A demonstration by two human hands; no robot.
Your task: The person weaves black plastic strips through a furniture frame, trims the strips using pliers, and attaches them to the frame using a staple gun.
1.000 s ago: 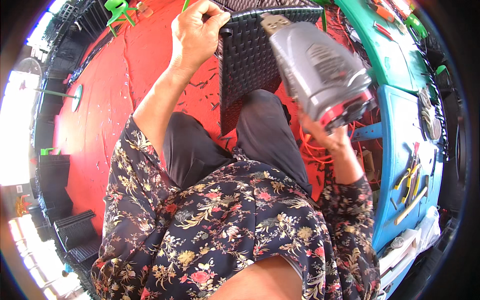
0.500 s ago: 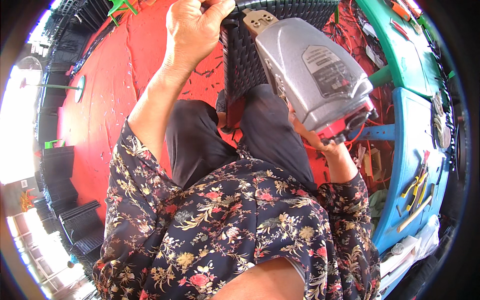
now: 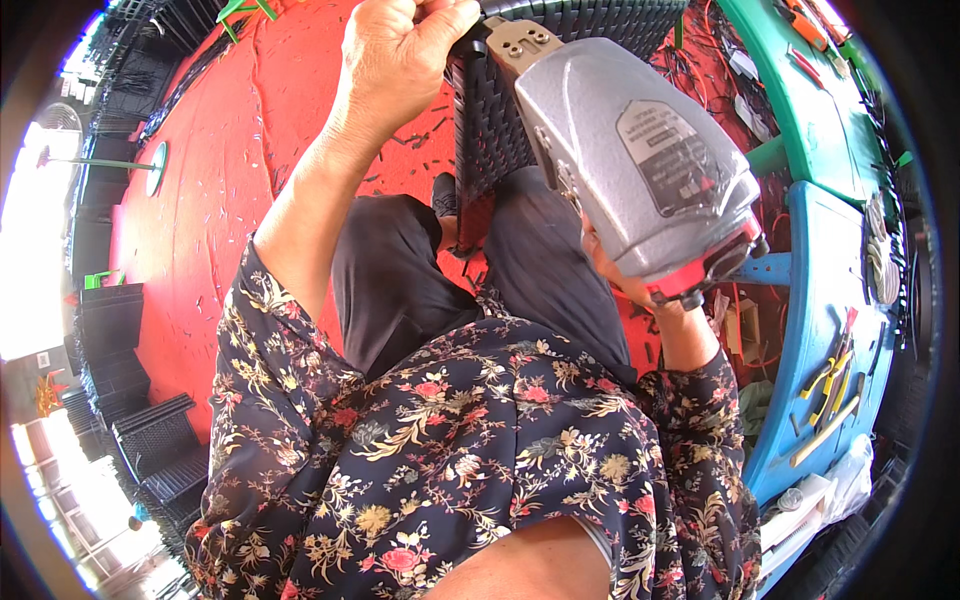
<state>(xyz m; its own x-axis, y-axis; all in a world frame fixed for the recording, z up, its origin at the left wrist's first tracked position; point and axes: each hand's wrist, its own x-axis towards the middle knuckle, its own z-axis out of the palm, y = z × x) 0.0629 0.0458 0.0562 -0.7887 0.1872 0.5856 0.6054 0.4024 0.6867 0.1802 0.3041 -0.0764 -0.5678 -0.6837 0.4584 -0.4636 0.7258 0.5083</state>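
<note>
A piece of black woven wicker furniture (image 3: pixel 495 135) stands in front of my knees, its upper part running out of the top of the picture. My left hand (image 3: pixel 395 62) is closed at its near top corner, thumb pressed against the fingers; what they pinch is hidden. A grey pneumatic stapler (image 3: pixel 610 130) with a red and black rear end points its metal nose at the same corner, close beside my left fingertips. My right hand (image 3: pixel 622 275) is wrapped round it from below, mostly hidden behind its body.
At the right stand a green table (image 3: pixel 800 100) and a blue table (image 3: pixel 815 250). On the blue one lie yellow-handled pliers (image 3: pixel 828 385) and a wooden-handled tool (image 3: pixel 825 432). Black scraps litter the red floor (image 3: pixel 215 200). Stacked black woven pieces (image 3: pixel 150 440) line the left side.
The stapler's rear has swung slightly right and down, its nose staying at the corner. My left hand has shifted a little to the right, still closed.
</note>
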